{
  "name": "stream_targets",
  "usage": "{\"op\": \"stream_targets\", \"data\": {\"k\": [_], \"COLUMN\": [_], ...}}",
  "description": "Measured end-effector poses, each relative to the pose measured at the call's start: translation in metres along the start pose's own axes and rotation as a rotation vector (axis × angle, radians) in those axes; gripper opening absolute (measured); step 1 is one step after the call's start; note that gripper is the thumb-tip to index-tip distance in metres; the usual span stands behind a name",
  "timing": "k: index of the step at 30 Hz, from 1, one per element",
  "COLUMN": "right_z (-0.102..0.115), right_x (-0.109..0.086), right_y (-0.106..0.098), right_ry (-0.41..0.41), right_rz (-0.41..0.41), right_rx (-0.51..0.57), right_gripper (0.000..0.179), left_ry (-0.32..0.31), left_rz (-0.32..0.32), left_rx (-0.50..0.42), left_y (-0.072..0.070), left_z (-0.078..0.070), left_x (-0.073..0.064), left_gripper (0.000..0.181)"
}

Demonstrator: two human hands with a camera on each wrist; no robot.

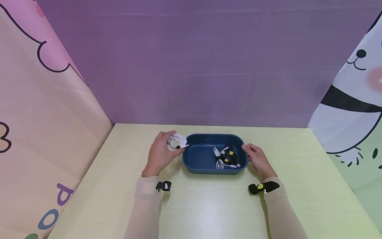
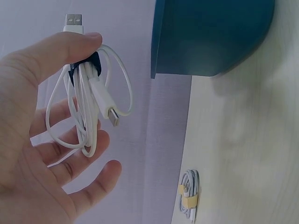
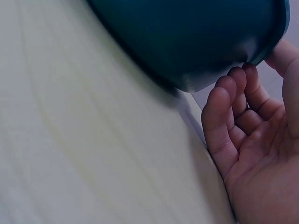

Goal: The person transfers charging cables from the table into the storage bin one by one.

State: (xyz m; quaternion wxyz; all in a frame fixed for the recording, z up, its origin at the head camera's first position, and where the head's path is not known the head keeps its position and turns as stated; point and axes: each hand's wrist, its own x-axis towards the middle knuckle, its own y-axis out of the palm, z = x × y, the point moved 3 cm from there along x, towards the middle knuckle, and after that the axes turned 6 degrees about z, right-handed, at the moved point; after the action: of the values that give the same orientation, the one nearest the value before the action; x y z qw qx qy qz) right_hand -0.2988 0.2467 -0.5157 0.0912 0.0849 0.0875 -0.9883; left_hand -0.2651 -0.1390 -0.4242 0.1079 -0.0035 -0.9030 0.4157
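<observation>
A coiled white USB cable (image 2: 86,107) with a dark tie around it is pinched by my left hand (image 1: 162,152), beside the left end of a dark blue bin (image 1: 197,172). In the left wrist view its metal plugs show, with the thumb over the tie. My right hand (image 1: 258,159) grips the bin's right rim, thumb above and fingers curled against the outside wall (image 3: 205,37). Inside the bin, toward the right, lie a tied white cable (image 1: 220,162) and black cables with yellow ties (image 1: 229,156).
Another light-coloured cable bundle with yellow bands (image 2: 189,198) lies on the table in the left wrist view; the head view does not show it. The pale wooden table (image 1: 206,209) ends at a purple backdrop (image 1: 191,66), with printed cloths at both sides.
</observation>
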Motion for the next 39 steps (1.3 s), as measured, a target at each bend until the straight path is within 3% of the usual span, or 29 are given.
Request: {"op": "stream_targets", "data": {"k": [29, 39], "right_z": [0.002, 0.002], "right_x": [-0.002, -0.001], "right_y": [0.002, 0.0], "right_ry": [-0.007, 0.003], "right_rz": [-0.006, -0.007], "right_rx": [0.019, 0.009], "right_gripper": [0.031, 0.032], "left_ry": [0.061, 0.071], "left_rz": [-0.003, 0.023], "left_rx": [0.009, 0.026], "left_y": [0.008, 0.013], "left_z": [-0.008, -0.015], "left_x": [0.002, 0.004], "left_gripper": [0.073, 0.073]}}
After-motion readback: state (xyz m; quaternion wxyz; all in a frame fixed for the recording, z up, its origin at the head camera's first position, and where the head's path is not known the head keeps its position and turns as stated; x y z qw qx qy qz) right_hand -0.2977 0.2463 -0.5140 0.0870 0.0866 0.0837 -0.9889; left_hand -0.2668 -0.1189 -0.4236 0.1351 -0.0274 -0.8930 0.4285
